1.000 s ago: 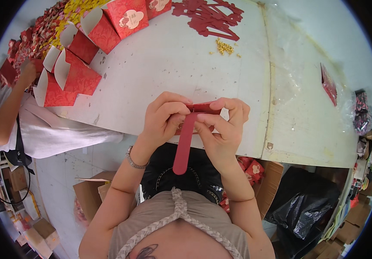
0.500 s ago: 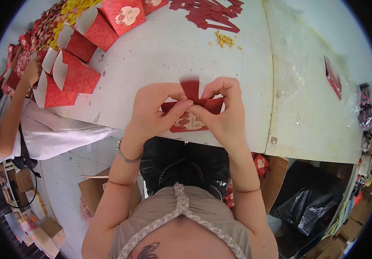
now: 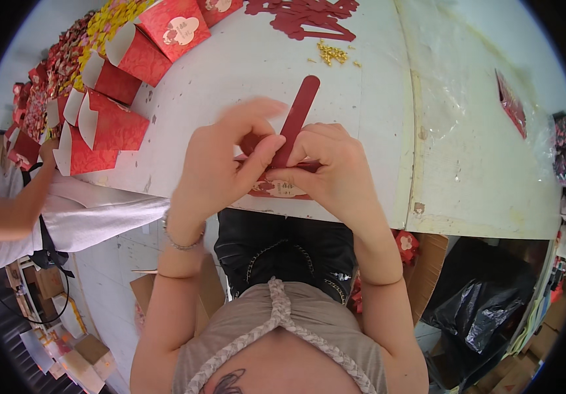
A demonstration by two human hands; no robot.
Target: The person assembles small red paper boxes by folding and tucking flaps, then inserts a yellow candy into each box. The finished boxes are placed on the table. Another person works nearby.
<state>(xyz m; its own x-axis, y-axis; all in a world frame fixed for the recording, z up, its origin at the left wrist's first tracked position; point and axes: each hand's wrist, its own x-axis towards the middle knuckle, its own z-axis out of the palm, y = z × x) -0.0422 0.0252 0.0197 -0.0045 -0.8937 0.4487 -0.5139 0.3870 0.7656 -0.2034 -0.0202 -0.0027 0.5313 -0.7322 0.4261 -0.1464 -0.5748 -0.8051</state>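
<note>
A small red gift box (image 3: 276, 189) with a pale printed patch is at the table's near edge, partly hidden by both hands. From its top a long dark red strip (image 3: 304, 98) with a rounded end rises, leaning away to the right. My right hand (image 3: 329, 161) is closed around the box's upper edge and the strip's lower end, thumb on the near side. My left hand (image 3: 224, 154) is at the box's left side, its thumb pressed to the strip's base. Its index finger is lifted and blurred by motion; its other fingers curl behind red card.
Several open red boxes (image 3: 115, 121) stand at the left. At the back lie dark red strips (image 3: 309, 16) and small gold fasteners (image 3: 333, 54). Another person's arm (image 3: 27, 200) reaches in at the left. A black plastic bag (image 3: 480, 295) is below right.
The strip, earlier a short blurred piece between my hands, now stands up long from the box. My left index finger has lifted away. My hands have shifted slightly left.
</note>
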